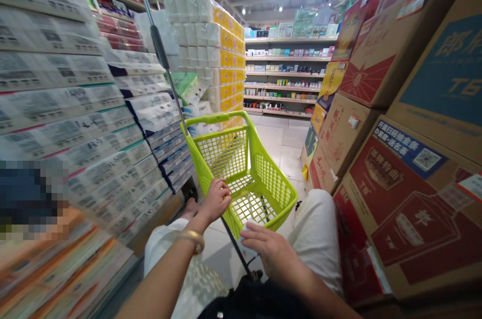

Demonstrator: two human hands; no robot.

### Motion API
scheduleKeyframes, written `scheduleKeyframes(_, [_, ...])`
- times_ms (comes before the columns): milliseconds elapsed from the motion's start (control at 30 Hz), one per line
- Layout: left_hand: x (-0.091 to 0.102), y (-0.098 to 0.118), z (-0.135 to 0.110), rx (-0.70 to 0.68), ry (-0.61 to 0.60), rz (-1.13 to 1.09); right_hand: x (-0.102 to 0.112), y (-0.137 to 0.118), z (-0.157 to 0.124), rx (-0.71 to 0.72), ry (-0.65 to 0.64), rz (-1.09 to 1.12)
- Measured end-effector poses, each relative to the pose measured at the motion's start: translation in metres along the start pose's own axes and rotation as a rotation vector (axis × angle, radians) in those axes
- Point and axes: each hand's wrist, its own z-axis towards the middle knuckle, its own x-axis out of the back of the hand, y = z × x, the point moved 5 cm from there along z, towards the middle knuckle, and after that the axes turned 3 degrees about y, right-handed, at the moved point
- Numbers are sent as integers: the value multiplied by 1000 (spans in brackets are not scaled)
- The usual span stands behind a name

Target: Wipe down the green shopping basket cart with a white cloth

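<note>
A lime-green plastic shopping basket on wheels stands on the aisle floor right in front of me, its long metal pull handle slanting up to the left. My left hand curls its fingers over the basket's near rim. My right hand rests closed on a small white packet at the basket's near edge; the packet is mostly hidden under the fingers. A pale bangle sits on my left wrist. My knees in light trousers flank the basket.
Stacked tissue packs wall the left side. Red and brown cartons are piled on the right. A toilet-paper stack stands ahead, with cosmetics shelves beyond. Tiled floor runs between.
</note>
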Motion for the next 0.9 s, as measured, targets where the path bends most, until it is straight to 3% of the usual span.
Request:
scheduleKeyframes(333, [12,-7,0,0,-22,37,13,44,-17,-48,182,-53])
scheduleKeyframes(500, [17,22,-38,-42,47,100,20,62,-23,-178,331,-201])
scheduleKeyframes(667, [-5,57,-80,-157,-12,107,-8,39,-9,-103,333,-194])
scheduleKeyframes(767, [-11,60,-84,-108,24,128,-17,29,-5,-30,323,-174])
scheduleKeyframes(900, [-11,62,-79,-85,28,103,1,54,-19,-99,434,-210])
